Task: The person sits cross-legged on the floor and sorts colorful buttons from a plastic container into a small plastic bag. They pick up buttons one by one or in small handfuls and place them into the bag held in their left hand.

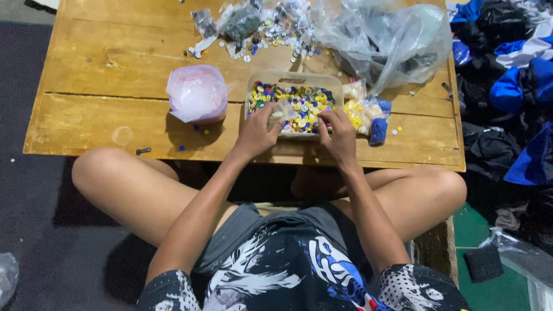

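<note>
Plastic tray [288,78] w/ buttons [302,101]; left hand [257,131] holds small bag [282,110]; right hand [340,133] beside.

The desk [115,69] is honey-yellow wood with darker grain. At its middle, a clear tub [292,79] holds buttons [305,101] in yellow, blue, green, white and purple. At nine o'clock from the tub stands a pale pink bag [197,92]. At three o'clock lie small packets [368,115], yellow, cream and blue. At one o'clock, a cloudy clear bag [386,37]. The shirt [299,265] is grey-black with a white and blue print.
</note>
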